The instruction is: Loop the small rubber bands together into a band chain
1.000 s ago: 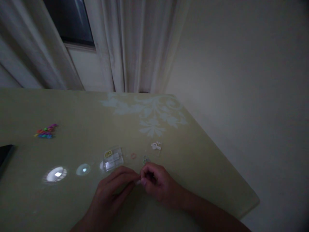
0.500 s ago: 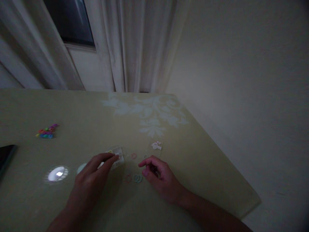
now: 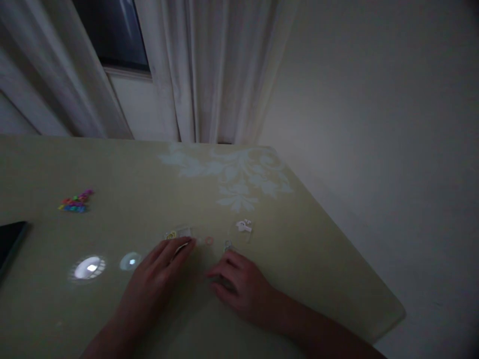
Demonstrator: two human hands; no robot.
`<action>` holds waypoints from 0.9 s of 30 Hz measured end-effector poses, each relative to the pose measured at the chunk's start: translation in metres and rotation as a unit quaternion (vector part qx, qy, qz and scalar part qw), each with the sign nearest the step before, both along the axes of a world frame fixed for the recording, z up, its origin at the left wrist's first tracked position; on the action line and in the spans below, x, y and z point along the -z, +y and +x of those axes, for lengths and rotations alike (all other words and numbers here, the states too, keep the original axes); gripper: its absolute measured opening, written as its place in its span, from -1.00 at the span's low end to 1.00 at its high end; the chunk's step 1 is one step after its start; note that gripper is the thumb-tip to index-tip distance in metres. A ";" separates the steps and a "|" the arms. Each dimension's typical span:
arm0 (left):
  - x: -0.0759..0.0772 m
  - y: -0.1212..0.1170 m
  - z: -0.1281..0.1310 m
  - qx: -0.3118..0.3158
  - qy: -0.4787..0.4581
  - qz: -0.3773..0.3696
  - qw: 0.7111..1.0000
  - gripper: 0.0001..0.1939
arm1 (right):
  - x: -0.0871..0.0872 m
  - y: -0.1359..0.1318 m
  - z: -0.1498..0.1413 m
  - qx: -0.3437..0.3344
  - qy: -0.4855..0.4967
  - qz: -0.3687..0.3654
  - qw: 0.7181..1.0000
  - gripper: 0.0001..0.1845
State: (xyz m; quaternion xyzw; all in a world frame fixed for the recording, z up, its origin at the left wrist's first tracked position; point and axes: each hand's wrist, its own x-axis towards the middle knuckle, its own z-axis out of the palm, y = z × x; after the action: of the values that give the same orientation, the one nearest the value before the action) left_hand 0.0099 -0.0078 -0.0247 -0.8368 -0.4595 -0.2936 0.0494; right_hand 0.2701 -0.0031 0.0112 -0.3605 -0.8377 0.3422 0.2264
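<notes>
My left hand (image 3: pixel 159 274) lies flat with its fingers stretched over a small clear plastic box (image 3: pixel 179 233), which holds a yellow band. My right hand (image 3: pixel 239 284) rests on the table beside it, fingers curled down and covering the small rubber bands there. A single red rubber band (image 3: pixel 209 241) lies just past both hands. A greenish band (image 3: pixel 227 245) sits at my right fingertips. A small white piece (image 3: pixel 244 226) lies a little farther out.
The pale green tablecloth (image 3: pixel 112 174) has a white floral print (image 3: pixel 232 174). A heap of coloured rubber bands (image 3: pixel 76 203) lies far left. A dark flat object (image 3: pixel 9 239) is at the left edge. Curtains (image 3: pixel 202 70) hang behind; the table's right edge (image 3: pixel 337 224) runs diagonally.
My hands parted from a joined pinch. The left went to the clear box. The right dropped onto the bands lying on the cloth.
</notes>
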 end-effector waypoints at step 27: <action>-0.027 0.003 0.002 0.021 -0.041 -0.041 0.998 -0.80 | -0.002 -0.002 0.000 -0.040 -0.094 0.071 0.992 -0.83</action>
State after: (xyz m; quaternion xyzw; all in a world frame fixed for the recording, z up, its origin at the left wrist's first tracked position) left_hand 0.0115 -0.0044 0.0024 -0.8350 -0.4549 -0.3095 -0.0097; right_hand 0.2706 -0.0047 0.0130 -0.3402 -0.8913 0.2551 0.1577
